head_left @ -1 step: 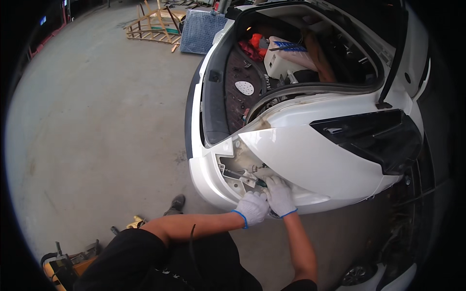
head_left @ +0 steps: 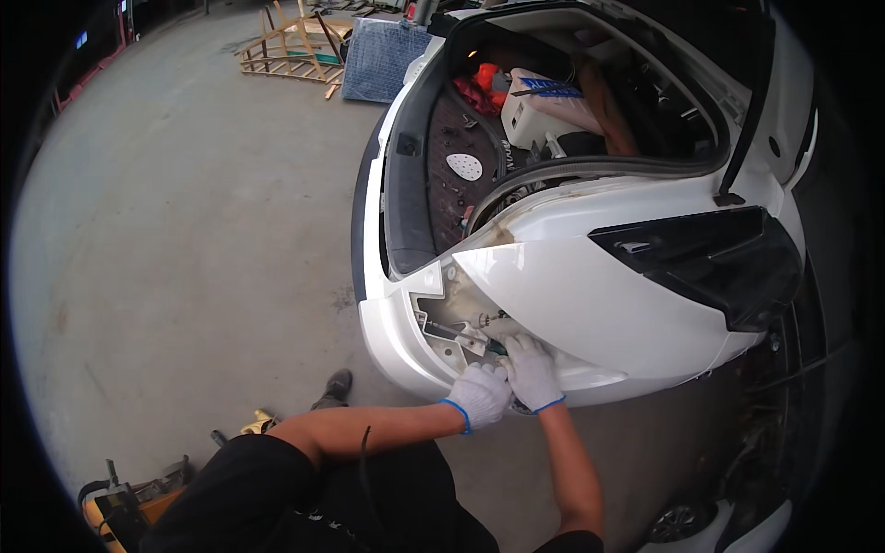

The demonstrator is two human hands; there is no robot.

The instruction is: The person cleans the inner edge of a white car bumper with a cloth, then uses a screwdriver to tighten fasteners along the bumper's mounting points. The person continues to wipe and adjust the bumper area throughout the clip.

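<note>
Both my hands, in white knit gloves with blue cuffs, work at the open taillight recess (head_left: 458,300) on the rear corner of a white car (head_left: 544,263). My right hand (head_left: 532,370) is closed around the dark green handle of a screwdriver (head_left: 496,347). Its thin metal shaft points left across the recess toward the edge of the bumper (head_left: 385,339). Close against the right hand, my left hand (head_left: 481,394) has its fingers curled in; what they grip is hidden. A small metal fitting (head_left: 486,319) sits in the recess just above the shaft.
The raised tailgate leaves the cargo area open, with a white box (head_left: 535,122), a perforated sanding disc (head_left: 464,167) and red cloth inside. Wooden frames (head_left: 293,51) and a wrapped panel (head_left: 383,60) stand behind. Yellow-and-black equipment (head_left: 138,507) is at lower left.
</note>
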